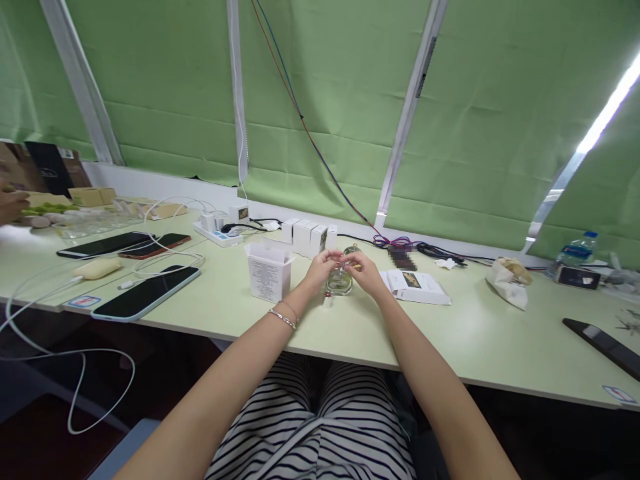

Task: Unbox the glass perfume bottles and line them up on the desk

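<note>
A clear glass bottle (339, 285), rounded like a perfume bottle, stands on the table in front of me. My left hand (321, 269) has its fingers pinched at the bottle's top. From the other side, my right hand (365, 273) closes its fingers on the same top, whose details the fingertips hide. A small cap-like piece (327, 299) with a reddish top stands just in front of the bottle. Behind the fingers shows part of a greenish-gold object (352, 249). To the left is an upright white box (270, 275) with its flaps up.
Several small white boxes (309, 237) stand behind my hands. A white carton (420, 288) lies flat at right, near a cloth pouch (509, 281). Phones (147, 293), white cables and a power strip (217, 233) occupy the left. Another person's hand (13, 203) is at far left.
</note>
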### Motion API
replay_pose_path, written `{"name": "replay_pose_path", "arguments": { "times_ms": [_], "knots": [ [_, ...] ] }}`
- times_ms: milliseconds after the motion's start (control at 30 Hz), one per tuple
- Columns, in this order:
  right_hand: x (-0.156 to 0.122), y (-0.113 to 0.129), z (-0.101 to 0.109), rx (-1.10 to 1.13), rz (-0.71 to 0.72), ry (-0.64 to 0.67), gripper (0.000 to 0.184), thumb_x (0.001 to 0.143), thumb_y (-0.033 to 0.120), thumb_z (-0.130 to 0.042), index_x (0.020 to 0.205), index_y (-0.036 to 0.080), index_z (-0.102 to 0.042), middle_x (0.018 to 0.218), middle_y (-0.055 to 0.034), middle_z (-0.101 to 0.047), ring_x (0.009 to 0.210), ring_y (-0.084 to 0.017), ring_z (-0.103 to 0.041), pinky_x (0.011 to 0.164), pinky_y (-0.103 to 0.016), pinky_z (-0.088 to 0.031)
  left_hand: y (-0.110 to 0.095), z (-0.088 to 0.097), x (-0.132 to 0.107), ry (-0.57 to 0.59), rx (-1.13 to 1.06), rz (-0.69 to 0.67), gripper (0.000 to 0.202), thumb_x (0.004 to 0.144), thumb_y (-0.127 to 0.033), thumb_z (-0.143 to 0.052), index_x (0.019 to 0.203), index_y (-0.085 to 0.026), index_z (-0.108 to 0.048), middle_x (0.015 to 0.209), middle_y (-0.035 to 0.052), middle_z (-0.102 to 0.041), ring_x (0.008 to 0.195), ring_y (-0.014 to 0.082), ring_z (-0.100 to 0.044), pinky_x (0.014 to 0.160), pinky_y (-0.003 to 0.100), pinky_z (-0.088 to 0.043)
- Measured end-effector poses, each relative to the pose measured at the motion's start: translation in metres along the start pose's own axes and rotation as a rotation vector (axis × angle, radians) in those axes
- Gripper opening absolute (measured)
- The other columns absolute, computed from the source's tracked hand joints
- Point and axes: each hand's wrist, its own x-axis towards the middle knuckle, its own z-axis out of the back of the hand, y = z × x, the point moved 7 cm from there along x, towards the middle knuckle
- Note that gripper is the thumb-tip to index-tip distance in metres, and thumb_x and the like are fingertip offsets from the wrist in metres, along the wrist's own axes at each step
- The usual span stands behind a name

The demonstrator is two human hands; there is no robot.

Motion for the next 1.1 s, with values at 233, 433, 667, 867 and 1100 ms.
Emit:
{"name": "replay_pose_path", "arguments": {
  "times_ms": [233,433,667,867,1100],
  "knots": [
    [-0.0011,0.0055,0.0011,0.001,0.014,-0.006,0.014,0.077,0.026,-0.053,0.086,0.021,-0.062,0.093,-0.0039,-0.059,0.077,-0.014,-0.058,0.065,-0.027,-0.047,-0.0012,0.0011,0.0,-0.037,0.007,-0.008,0.027,0.058,-0.001,-0.05,0.079,-0.016,-0.059,0.069,-0.0008,-0.06,0.064,0.011,-0.058,0.063,0.023,-0.044],
    [-0.0009,0.0048,-0.0014,0.009,-0.017,-0.045,0.015,0.074,0.032,-0.059,0.082,0.02,-0.061,0.086,-0.0031,-0.061,0.074,-0.015,-0.059,0.063,-0.027,-0.047,-0.0001,0.0024,0.0008,-0.044,0.007,-0.014,0.023,0.06,-0.002,-0.053,0.077,-0.016,-0.059,0.068,-0.0009,-0.059,0.064,0.0106,-0.057,0.065,0.023,-0.043],
    [-0.0018,0.0065,-0.004,0.026,-0.013,-0.037,0.015,0.075,0.031,-0.056,0.084,0.02,-0.059,0.082,-0.0029,-0.065,0.076,-0.016,-0.06,0.067,-0.029,-0.047,0.0036,0.006,0.0022,-0.077,0.017,-0.004,0.028,0.058,0.0,-0.049,0.08,-0.016,-0.058,0.068,-0.0012,-0.059,0.061,0.0106,-0.057,0.061,0.024,-0.042],
    [-0.0026,0.008,-0.0035,0.032,-0.004,-0.017,0.014,0.076,0.029,-0.051,0.084,0.019,-0.058,0.084,-0.0031,-0.066,0.076,-0.016,-0.061,0.066,-0.028,-0.046,0.0061,0.0082,0.003,-0.09,0.034,0.01,0.03,0.057,0.0,-0.05,0.081,-0.016,-0.057,0.068,-0.0012,-0.057,0.059,0.0106,-0.056,0.06,0.024,-0.042],
    [-0.0021,0.009,-0.0032,0.0,-0.01,-0.013,0.014,0.077,0.028,-0.052,0.085,0.02,-0.059,0.084,-0.0027,-0.066,0.075,-0.015,-0.061,0.067,-0.029,-0.046,0.0061,0.0085,0.0035,-0.085,0.062,0.01,0.029,0.058,-0.001,-0.051,0.082,-0.016,-0.057,0.072,-0.0002,-0.057,0.064,0.0116,-0.058,0.062,0.024,-0.043]
  ]
}}
